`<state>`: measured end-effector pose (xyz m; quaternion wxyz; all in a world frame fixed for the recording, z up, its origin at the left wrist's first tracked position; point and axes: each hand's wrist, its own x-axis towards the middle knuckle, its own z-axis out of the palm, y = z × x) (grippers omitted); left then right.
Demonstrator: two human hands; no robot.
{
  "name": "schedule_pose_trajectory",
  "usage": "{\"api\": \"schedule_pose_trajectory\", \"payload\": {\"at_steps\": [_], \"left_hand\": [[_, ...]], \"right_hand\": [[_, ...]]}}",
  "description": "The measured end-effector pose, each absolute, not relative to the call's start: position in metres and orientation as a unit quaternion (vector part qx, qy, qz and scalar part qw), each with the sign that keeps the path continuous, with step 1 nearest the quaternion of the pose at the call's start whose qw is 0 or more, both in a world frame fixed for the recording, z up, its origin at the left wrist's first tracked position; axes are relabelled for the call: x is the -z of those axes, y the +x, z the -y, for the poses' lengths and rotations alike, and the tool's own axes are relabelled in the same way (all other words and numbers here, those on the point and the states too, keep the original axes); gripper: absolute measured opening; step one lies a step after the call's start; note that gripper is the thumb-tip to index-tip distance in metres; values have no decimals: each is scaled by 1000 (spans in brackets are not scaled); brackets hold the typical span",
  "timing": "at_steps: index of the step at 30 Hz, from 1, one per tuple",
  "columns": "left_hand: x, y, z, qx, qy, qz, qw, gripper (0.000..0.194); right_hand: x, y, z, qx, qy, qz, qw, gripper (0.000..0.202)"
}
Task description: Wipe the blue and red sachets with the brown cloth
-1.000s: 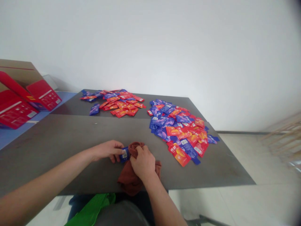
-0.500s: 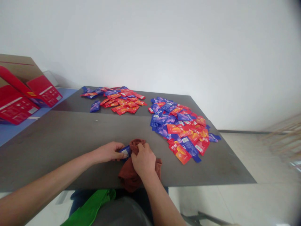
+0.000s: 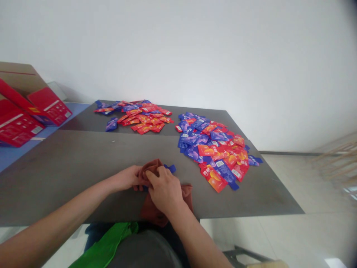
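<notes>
Near the table's front edge, my right hand (image 3: pixel 166 188) is closed on a brown cloth (image 3: pixel 156 214), pressing part of it against a blue pouch. The blue pouch (image 3: pixel 170 168) lies mostly under the cloth; only its narrow end sticks out beyond my right fingers. My left hand (image 3: pixel 131 178) grips the pouch at its left end, its fingertips partly covered by the cloth. To the right spreads a pile of red and blue pouches (image 3: pixel 214 149) with fruit pictures. A second pile of similar pouches (image 3: pixel 145 115) sits farther back on the left.
Both piles rest on a dark grey table (image 3: pixel 83 160). Open red cardboard boxes (image 3: pixel 52 108) stand on a blue surface at the far left. A white wall (image 3: pixel 178 52) rises behind the table. A single blue pouch (image 3: pixel 111 124) lies beside the back pile.
My right hand and the bunched cloth have shifted left along the pouch, towards my left hand. The pouch's right end now shows, while its left part has become covered.
</notes>
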<state>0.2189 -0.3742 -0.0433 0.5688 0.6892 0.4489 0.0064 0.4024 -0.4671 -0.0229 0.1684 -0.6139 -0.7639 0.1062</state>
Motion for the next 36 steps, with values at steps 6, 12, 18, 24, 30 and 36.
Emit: {"api": "schedule_pose_trajectory", "payload": {"at_steps": [6, 12, 18, 24, 30, 36], "left_hand": [[46, 225, 378, -34, 704, -462, 538, 53], [44, 228, 379, 0, 726, -483, 490, 30], [43, 225, 390, -35, 755, -481, 445, 31], [42, 227, 393, -58, 775, -459, 430, 22], [43, 225, 392, -38, 784, -478, 395, 27], [45, 227, 394, -58, 792, -463, 395, 27]], "right_hand": [[25, 401, 458, -120, -596, 781, 141, 23], [32, 441, 448, -127, -692, 702, 107, 27], [15, 440, 462, -43, -717, 687, 111, 22], [28, 418, 466, -105, -638, 756, 101, 22], [17, 449, 453, -73, -737, 669, 64, 24], [24, 420, 473, -96, -621, 771, 102, 20]]}}
